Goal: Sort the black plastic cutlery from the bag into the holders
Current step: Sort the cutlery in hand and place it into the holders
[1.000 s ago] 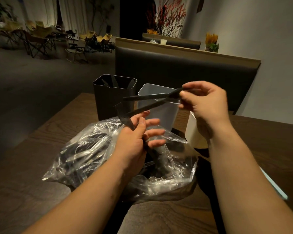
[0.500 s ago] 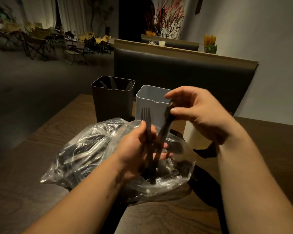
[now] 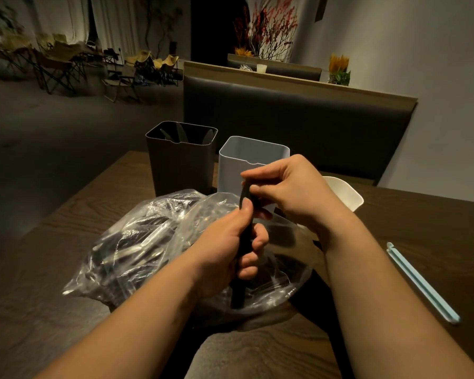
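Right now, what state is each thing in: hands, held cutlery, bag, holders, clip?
Plastic bag: open, lying on the table, cutlery inside.
Held cutlery: upright, over the bag.
Left hand: grips its middle.
Right hand: pinches its top.
Black holder: upright, a few pieces inside.
Grey holder: upright, contents unseen.
White holder: mostly hidden behind the right hand.
Blue clip: flat on the table, off the bag.

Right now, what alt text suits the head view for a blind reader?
The left hand and right hand grip black cutlery upright over a clear bag; a black holder, a grey holder and a white holder stand behind.
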A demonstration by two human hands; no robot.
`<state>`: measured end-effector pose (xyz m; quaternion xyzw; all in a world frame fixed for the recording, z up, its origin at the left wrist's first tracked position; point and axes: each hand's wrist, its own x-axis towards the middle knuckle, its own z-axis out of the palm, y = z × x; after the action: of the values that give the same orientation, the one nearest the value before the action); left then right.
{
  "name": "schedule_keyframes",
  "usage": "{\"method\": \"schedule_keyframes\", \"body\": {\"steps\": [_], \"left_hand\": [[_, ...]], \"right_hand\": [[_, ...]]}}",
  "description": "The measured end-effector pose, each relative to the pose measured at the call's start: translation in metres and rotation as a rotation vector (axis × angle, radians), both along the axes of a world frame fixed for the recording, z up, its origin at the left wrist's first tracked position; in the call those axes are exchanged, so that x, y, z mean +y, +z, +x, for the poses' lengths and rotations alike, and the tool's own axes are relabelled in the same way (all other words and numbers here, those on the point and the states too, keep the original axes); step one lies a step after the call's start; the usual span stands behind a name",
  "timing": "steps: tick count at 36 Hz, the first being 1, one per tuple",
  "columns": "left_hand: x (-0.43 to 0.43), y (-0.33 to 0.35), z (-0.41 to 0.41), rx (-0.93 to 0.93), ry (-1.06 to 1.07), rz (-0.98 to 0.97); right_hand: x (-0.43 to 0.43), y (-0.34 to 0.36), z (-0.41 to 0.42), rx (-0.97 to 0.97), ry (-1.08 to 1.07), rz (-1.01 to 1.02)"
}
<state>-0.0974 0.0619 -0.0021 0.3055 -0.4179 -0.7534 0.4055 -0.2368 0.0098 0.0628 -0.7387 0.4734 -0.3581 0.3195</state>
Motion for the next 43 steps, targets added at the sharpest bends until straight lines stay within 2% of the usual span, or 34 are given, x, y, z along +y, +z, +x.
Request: {"method": "schedule_keyframes", "body": {"steps": [11, 15, 18, 26, 30, 34, 38, 40, 43], "left_hand": [[0.000, -0.002, -0.001, 0.039, 0.076, -0.140], [-0.003, -0.003, -0.003, 0.050, 0.129, -0.093], [-0.004, -0.004, -0.001, -0.032, 0.143, -0.058], [-0.001, -0.005, -0.004, -0.054, 0.217, -0.077], [0.000, 0.000, -0.003, -0.063, 0.222, -0.076], [0.000, 0.003, -0.002, -0.060, 0.262, -0.103], [-0.001, 0.002, -0.002, -0.019, 0.336, -0.102], [-0.003, 0.003, -0.002, 0.003, 0.349, -0.099], [-0.003, 0.003, -0.001, 0.008, 0.335, -0.102]], "right_hand": [[0.001, -0.002, 0.004, 0.031, -0.005, -0.045], [0.000, 0.003, 0.002, -0.057, -0.104, -0.155], [-0.001, 0.007, -0.006, -0.167, -0.184, -0.177], [0.007, 0.011, 0.006, -0.145, -0.100, -0.085], [0.013, 0.014, 0.007, -0.246, -0.056, -0.103], [0.015, 0.027, 0.000, -0.364, -0.108, -0.231], [0.005, 0.054, -0.020, -0.558, -0.324, -0.429], [-0.004, 0.068, -0.028, -0.654, -0.459, -0.581], [-0.019, 0.079, -0.029, -0.640, -0.625, -0.832]]}}
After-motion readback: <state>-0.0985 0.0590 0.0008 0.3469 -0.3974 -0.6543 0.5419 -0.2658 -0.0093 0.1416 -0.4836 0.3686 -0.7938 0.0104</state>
